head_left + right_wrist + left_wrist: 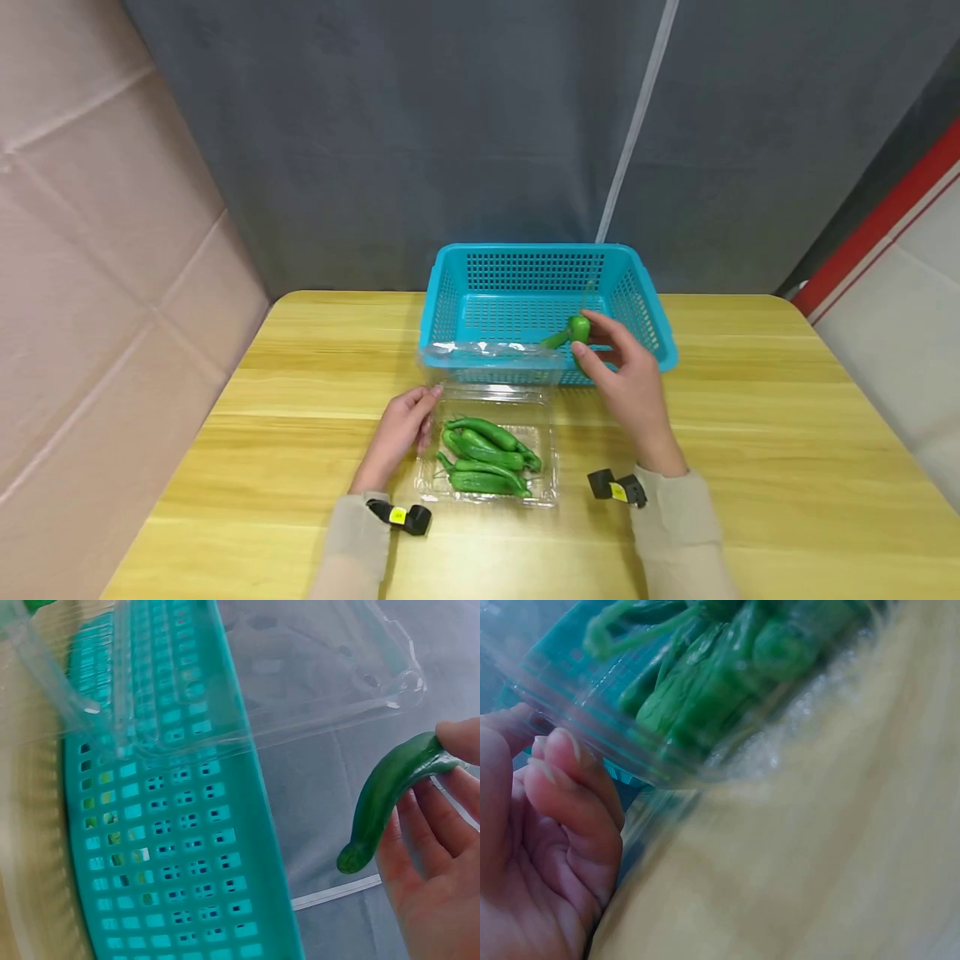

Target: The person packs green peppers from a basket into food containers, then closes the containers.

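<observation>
My right hand [626, 379] pinches a curved green pepper [382, 799] between thumb and fingers, above the near right side of the blue plastic basket [652, 317]. Just left of it in the head view, more green pepper [555, 340] shows against the basket's inside. With curled fingers, my left hand [401, 429] grips the left edge of a clear plastic clamshell box [543, 492], near its hinge. Several green peppers [483, 454] lie in the box. Its raised lid [487, 357] overlaps the basket's near rim. The left wrist view shows the fingertips [566, 750] at the box edge.
Box and basket are on a light wooden table [750, 433], the basket behind the box. A dark grey curtain [412, 150] hangs behind the table's far edge. A pale padded wall [112, 250] rises on the left.
</observation>
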